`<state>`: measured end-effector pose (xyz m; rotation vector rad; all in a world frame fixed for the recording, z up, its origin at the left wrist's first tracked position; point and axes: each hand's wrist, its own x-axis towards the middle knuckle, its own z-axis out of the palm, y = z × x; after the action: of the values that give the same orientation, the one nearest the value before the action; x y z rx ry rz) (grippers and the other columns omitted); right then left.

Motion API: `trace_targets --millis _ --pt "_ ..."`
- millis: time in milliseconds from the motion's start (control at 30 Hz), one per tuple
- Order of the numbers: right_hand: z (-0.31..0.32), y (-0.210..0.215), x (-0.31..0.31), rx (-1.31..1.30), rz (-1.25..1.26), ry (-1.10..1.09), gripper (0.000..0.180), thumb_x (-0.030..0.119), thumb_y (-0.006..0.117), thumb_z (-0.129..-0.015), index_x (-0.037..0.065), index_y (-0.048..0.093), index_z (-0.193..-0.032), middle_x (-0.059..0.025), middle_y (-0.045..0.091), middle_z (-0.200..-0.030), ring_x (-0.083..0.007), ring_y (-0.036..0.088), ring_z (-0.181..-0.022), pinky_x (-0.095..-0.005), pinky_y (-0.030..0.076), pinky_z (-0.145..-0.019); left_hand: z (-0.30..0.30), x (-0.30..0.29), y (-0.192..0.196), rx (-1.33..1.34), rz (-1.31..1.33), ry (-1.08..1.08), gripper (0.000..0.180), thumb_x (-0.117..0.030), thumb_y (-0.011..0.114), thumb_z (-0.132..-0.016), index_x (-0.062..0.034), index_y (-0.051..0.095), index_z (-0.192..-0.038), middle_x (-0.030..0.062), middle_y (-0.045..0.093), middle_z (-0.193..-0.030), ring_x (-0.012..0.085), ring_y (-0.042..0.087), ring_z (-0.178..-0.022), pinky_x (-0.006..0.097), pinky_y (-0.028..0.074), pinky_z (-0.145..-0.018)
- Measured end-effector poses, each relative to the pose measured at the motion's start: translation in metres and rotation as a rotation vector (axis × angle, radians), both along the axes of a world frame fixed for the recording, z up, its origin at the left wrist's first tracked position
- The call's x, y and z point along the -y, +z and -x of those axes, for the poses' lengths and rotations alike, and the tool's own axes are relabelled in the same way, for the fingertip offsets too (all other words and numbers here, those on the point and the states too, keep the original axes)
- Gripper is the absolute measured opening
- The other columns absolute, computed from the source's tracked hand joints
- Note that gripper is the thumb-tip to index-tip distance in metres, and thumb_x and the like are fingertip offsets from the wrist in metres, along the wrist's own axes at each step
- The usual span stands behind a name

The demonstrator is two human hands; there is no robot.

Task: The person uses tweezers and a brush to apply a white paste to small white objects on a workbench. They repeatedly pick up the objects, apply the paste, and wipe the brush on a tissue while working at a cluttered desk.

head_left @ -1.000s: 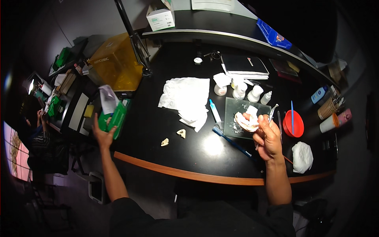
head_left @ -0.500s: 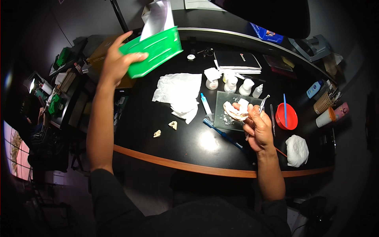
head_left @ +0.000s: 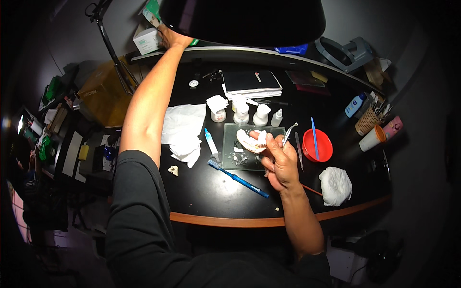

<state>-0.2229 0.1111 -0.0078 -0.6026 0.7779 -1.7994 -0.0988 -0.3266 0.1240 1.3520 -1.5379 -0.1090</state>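
Note:
My left hand (head_left: 174, 38) reaches up to the raised back shelf, beside a white box (head_left: 147, 40); its fingers are mostly hidden. A strip of green (head_left: 194, 42) shows beside that wrist, and another green packet (head_left: 152, 10) rises above the white box. Over a glass slab (head_left: 230, 137) strewn with white scraps, my right hand (head_left: 283, 161) grips a horseshoe-shaped dental model (head_left: 250, 143) with white tooth shapes. The same hand holds a thin metal instrument (head_left: 289, 133), its tip pointing up.
Small white bottles (head_left: 241, 115) line the slab's far side. A blue toothbrush (head_left: 237, 179), a syringe (head_left: 211, 144) and white tissue (head_left: 185, 129) lie left of it. Rightward are a red bowl (head_left: 317, 145) and a wadded white cloth (head_left: 336, 186). A black lamp shade (head_left: 240, 21) hangs overhead.
My left hand has carried the green box from above the table's left side up to the back shelf. The view has shifted, and my right hand keeps holding the dental model and instrument.

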Motion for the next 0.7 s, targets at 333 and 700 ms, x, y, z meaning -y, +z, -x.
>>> trace_targets --millis 333,700 --pt "0.003 0.01 -0.003 0.028 -0.007 0.051 0.024 0.013 0.058 -0.106 0.016 0.039 -0.091 -0.0319 0.066 -0.126 -0.0072 0.066 -0.081 -0.0162 0.033 -0.043 0.001 -0.001 -0.021 0.169 0.038 0.092 0.095 -0.064 0.08 -0.072 -0.0095 0.054 -0.145 0.0235 0.043 -0.151 0.0417 0.035 -0.141 0.06 0.027 -0.111" --pt "-0.004 0.016 -0.009 -0.098 0.105 0.012 0.027 0.011 0.057 -0.106 0.014 0.033 -0.093 -0.0327 0.064 -0.127 -0.0017 0.056 -0.066 -0.0155 0.033 -0.042 -0.059 -0.142 -0.038 0.36 0.336 -0.527 0.058 -0.039 0.085 -0.08 -0.0096 0.069 -0.128 0.0212 0.058 -0.132 0.0335 0.053 -0.127 0.043 0.042 -0.109"
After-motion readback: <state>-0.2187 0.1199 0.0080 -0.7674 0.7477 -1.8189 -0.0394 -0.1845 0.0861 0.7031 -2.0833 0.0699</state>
